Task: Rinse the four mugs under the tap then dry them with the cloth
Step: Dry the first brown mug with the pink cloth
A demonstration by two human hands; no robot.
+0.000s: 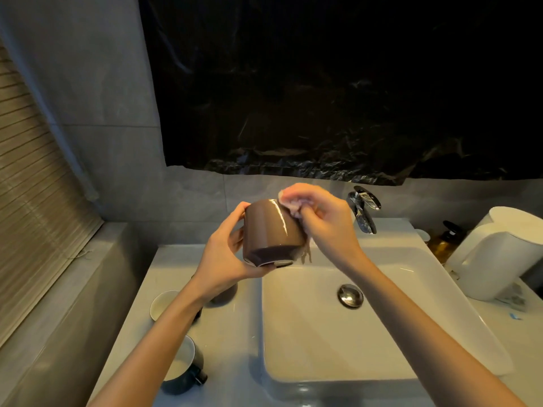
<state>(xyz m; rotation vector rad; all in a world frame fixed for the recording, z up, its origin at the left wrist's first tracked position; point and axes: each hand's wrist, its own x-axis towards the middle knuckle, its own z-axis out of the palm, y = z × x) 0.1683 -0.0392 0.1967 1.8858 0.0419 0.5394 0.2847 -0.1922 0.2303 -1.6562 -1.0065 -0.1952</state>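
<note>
Over at the far left a slatted blind (35, 183) hangs by the wall, above a grey ledge. On the white counter (229, 342) beside the sink stand three mugs: a pale-lined mug (163, 304) half hidden by the left forearm, a dark mug (188, 368) nearer the front edge with its handle turned to the right, and a brownish mug (224, 295) tucked just behind the left wrist, mostly hidden. The left hand (223, 254) grips a glossy brown mug (271, 230) from the side, fingers wrapped round its wall and thumb under its lower edge; the mug is held in the air, tilted with its base toward us, above the sink's left rim. The right hand (318, 218) has its fingers curled round a bunched pale cloth (282, 197) and presses it against the far upper side of that mug, a frayed end dangling beside the base. Below lies the square white sink (382, 348) with its chrome plug (349, 295). The chrome tap (363, 211) stands just right of the right hand; I see no water running from it. Farther right sit an amber pump bottle (443, 242) and a big white container (499, 254). Crinkled black plastic (323, 83) covers the wall behind it all.
</note>
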